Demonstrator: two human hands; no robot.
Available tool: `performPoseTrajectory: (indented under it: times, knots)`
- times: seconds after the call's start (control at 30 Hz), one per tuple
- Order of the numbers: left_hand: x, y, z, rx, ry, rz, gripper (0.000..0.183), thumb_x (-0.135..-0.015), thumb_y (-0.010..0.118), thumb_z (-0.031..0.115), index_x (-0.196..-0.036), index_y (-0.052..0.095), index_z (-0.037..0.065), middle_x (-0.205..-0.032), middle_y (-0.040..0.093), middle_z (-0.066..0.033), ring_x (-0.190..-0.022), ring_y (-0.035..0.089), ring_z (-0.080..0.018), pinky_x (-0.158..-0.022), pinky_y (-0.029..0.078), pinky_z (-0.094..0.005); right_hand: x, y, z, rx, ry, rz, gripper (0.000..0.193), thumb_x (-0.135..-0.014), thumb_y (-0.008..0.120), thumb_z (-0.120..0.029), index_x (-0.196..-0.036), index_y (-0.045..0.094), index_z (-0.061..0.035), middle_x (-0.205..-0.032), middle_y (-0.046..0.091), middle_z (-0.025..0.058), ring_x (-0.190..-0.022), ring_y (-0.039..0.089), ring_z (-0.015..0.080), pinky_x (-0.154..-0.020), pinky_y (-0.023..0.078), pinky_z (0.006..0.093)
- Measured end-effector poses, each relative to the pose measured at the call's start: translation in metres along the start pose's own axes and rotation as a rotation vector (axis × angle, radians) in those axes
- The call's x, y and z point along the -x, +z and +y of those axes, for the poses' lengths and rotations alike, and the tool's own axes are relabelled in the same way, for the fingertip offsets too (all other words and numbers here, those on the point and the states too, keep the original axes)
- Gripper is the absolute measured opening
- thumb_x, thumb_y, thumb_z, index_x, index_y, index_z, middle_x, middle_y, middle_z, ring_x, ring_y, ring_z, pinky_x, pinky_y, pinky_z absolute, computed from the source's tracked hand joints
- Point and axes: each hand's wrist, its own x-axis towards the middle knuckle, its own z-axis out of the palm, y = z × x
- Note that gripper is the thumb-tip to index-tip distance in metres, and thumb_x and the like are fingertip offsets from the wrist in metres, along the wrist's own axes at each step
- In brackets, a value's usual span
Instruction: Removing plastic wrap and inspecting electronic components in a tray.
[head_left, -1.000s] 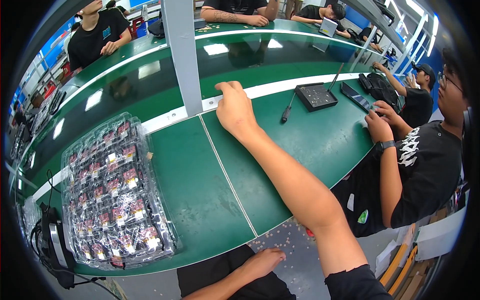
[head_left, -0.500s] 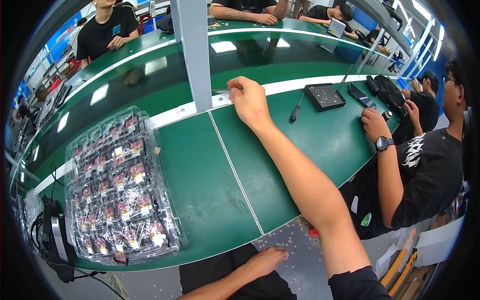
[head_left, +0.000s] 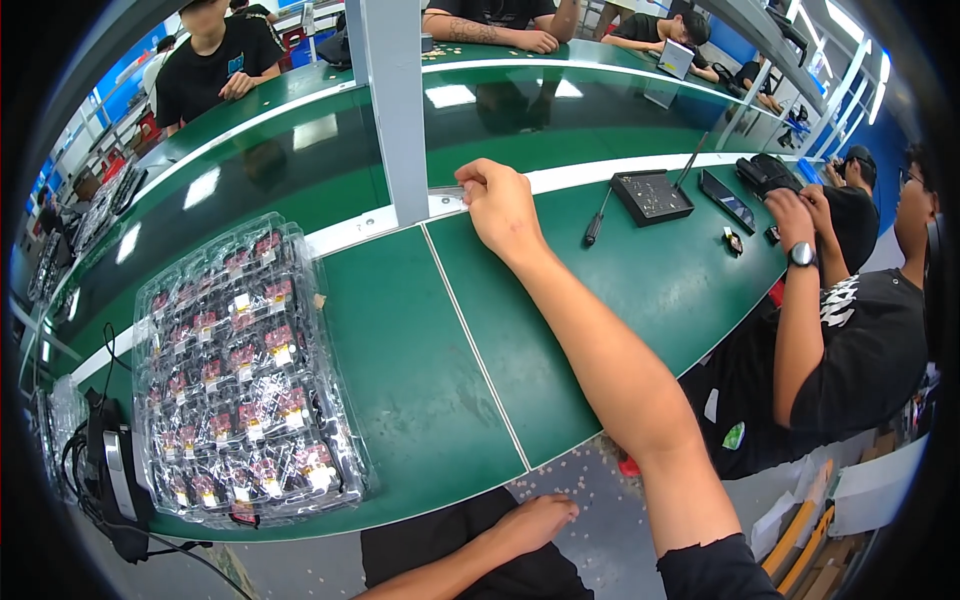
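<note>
My right hand (head_left: 497, 207) rests at the white rail (head_left: 560, 180) along the far edge of the green table, beside a grey post (head_left: 398, 130). Its thumb and fingers are pinched together on something thin and shiny that I cannot make out. Low in the view, my left hand (head_left: 540, 521) lies on my lap, holding nothing visible, with the fingers lying loosely outstretched. To the left, clear plastic trays (head_left: 250, 370) carry rows of small red, black and white electronic parts.
A screwdriver (head_left: 594, 228), a black box of small bits (head_left: 652, 196) and a phone (head_left: 727, 200) lie to the right. A co-worker's hand (head_left: 792, 215) is beyond them. A black device with cables (head_left: 118, 470) stands at the left edge.
The co-worker's watch hand at the right has drawn back from beside the phone toward the black bag, uncovering a small part on the table. My hands stay almost still.
</note>
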Motion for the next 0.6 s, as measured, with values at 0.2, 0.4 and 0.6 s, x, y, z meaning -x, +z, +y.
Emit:
performPoseTrajectory:
  times: [0.2,0.4,0.6]
  knots:
    - [0.000,0.002,0.001,-0.013,-0.006,-0.012,0.020,-0.100,0.059,0.007,-0.113,0.070,-0.002,-0.113,0.071,-0.0174,-0.105,0.069,-0.0393,-0.091,0.057,-0.0448,0.000,0.004,-0.002,0.114,-0.074,0.018,0.024,-0.097,0.052,0.002,-0.109,0.073,0.0052,-0.106,0.073,0.0222,-0.098,0.070,0.0362,-0.090,0.054,0.0423]
    - [0.000,-0.001,0.001,-0.014,-0.016,-0.016,0.021,-0.097,0.058,0.002,-0.113,0.070,-0.003,-0.114,0.071,-0.0175,-0.106,0.069,-0.0394,-0.092,0.057,-0.0448,0.002,0.002,-0.003,0.188,-0.056,-0.014,0.027,-0.094,0.050,0.002,-0.107,0.073,0.0046,-0.109,0.071,0.0226,-0.102,0.068,0.0375,-0.092,0.054,0.0440]
    - [-0.001,0.004,-0.003,-0.004,-0.007,-0.021,0.023,-0.095,0.056,-0.001,-0.113,0.070,-0.003,-0.114,0.071,-0.0173,-0.107,0.069,-0.0390,-0.093,0.057,-0.0438,0.004,0.002,-0.010,0.210,-0.022,-0.074,0.028,-0.091,0.050,0.000,-0.106,0.073,0.0052,-0.106,0.070,0.0235,-0.101,0.067,0.0384,-0.093,0.053,0.0450]
